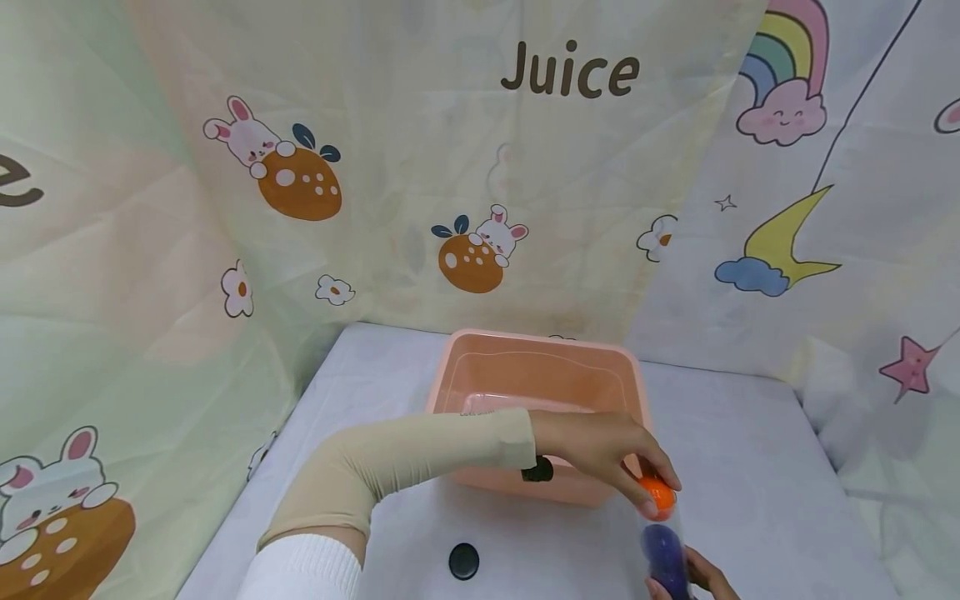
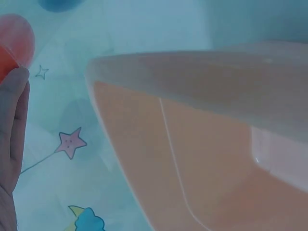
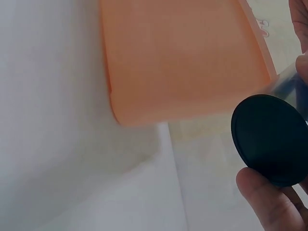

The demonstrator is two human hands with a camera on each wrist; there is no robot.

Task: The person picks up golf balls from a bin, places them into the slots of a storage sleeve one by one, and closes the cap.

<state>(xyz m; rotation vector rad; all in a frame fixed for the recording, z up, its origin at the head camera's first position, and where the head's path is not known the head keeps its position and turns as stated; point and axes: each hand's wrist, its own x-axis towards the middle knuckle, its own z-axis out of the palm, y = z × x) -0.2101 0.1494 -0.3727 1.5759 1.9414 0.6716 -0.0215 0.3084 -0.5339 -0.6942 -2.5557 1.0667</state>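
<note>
My left hand [image 1: 600, 446] reaches across the front of a pink plastic bin and pinches an orange ball [image 1: 660, 498] between thumb and fingers. The ball sits at the upper end of a clear tube with purple contents [image 1: 666, 554]. Around the tube's lower part, my right hand [image 1: 708, 575] curls its fingers; part of that hand is out of frame. A dark round end cap [image 3: 269, 139] closes the tube's near end in the right wrist view. At the left wrist view's edge, the orange ball [image 2: 6, 62] shows beside the left fingers [image 2: 14, 96].
The pink bin [image 1: 540, 375] stands on the white-covered table [image 1: 750, 467], just behind the hands. A black round lid [image 1: 463, 562] lies on the table in front of it. Printed cloth [image 1: 405, 150] hangs behind and at both sides.
</note>
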